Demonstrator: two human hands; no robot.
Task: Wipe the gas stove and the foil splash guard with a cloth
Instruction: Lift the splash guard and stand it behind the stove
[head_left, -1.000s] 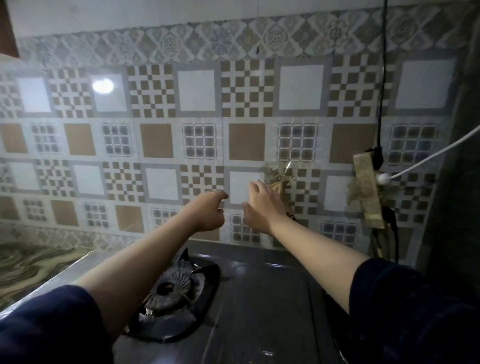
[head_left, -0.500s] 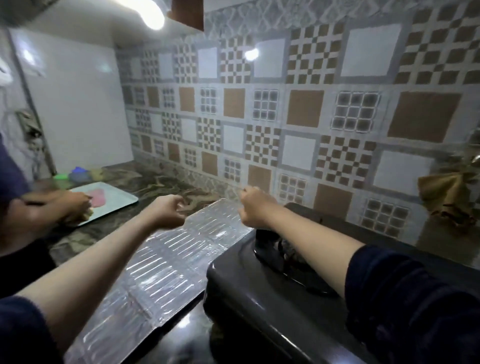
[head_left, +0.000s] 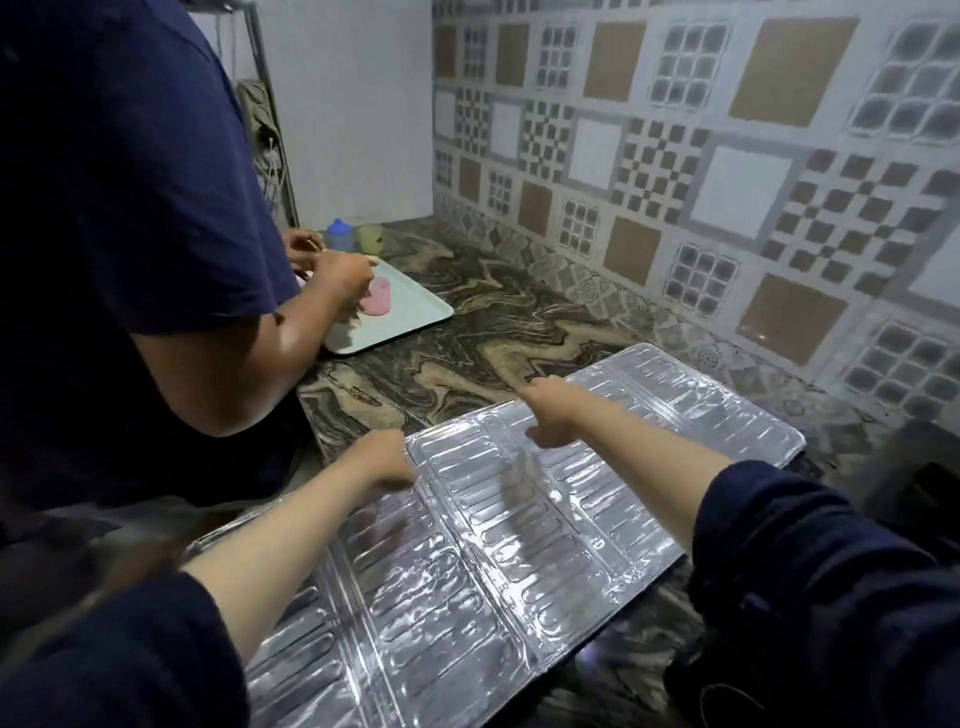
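Under both outstretched hands, the embossed silver foil splash guard (head_left: 493, 519) lies flat on the marbled counter, left hand (head_left: 387, 462) and right hand (head_left: 545, 415) curled over its far edge, apparently gripping; thin, light, crease-prone, best held by its folded edges

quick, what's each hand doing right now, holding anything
Left hand: fingers curled, gripping the far edge of the foil splash guard.
Right hand: same grip on that edge, further along.
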